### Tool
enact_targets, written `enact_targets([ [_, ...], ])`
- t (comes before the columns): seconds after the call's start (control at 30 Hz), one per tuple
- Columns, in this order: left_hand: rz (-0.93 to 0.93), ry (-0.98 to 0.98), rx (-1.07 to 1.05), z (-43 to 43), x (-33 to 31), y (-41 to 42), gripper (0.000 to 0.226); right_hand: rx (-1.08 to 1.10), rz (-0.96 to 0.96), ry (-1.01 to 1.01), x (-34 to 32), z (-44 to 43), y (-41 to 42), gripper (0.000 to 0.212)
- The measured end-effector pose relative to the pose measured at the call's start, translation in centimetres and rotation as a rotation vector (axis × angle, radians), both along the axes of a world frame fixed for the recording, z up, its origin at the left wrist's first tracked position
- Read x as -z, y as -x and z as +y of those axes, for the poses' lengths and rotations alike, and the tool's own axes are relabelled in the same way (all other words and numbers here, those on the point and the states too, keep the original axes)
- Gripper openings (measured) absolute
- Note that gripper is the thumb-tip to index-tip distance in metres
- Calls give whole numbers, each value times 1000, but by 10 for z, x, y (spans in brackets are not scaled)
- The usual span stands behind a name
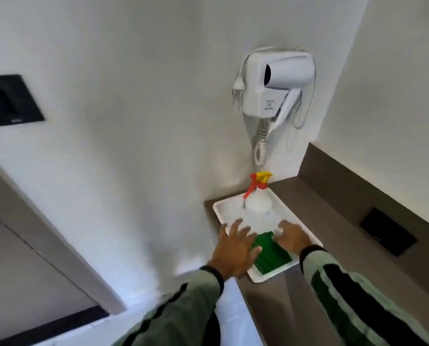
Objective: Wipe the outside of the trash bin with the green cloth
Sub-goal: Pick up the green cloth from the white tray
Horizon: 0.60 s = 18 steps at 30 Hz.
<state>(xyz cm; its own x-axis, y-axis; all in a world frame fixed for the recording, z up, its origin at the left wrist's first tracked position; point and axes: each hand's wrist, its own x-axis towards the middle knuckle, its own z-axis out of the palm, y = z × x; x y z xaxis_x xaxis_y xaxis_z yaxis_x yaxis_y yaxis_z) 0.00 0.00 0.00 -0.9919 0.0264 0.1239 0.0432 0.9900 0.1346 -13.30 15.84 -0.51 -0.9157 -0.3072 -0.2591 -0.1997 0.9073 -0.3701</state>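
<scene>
A folded green cloth [270, 254] lies in the near end of a white tray [219, 208] on a brown counter. My left hand [235, 248] hovers over the tray's left side with fingers spread, its thumb over the cloth's left edge. My right hand [293, 237] rests palm down at the cloth's right edge, fingers apart and holding nothing. A white spray bottle [257, 202] with a red and yellow trigger stands at the tray's far end. No trash bin is in view.
A white hair dryer [274, 83] hangs on the wall above the tray, its coiled cord dangling near the bottle. The brown counter [333, 221] extends right, with a black panel [388, 231] set in it. A black wall plate [8, 99] is at the left.
</scene>
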Motion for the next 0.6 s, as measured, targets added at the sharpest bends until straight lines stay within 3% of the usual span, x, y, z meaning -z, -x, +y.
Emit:
enact_targets([
  [0.03, -118, 3, 13, 10, 13, 1, 51, -24, -43, -89, 11, 3, 5, 51],
  [0.13, -177, 82, 101, 30, 37, 0, 44, -44, -134, -168, 28, 4, 12, 51],
  [0.3, -328, 24, 92, 32, 43, 16, 48, 57, -301, -33, 38, 1, 32, 45],
  [0.4, -300, 14, 63, 27, 47, 12, 44, 97, -359, 116, 37, -1, 26, 35],
  [0.5, -86, -282, -105, 13, 45, 3, 50, 136, -284, 303, 27, -8, 11, 19],
  [0.6, 184, -813, -322, -14, 25, -14, 61, 223, -283, 607, -3, -23, -8, 20],
])
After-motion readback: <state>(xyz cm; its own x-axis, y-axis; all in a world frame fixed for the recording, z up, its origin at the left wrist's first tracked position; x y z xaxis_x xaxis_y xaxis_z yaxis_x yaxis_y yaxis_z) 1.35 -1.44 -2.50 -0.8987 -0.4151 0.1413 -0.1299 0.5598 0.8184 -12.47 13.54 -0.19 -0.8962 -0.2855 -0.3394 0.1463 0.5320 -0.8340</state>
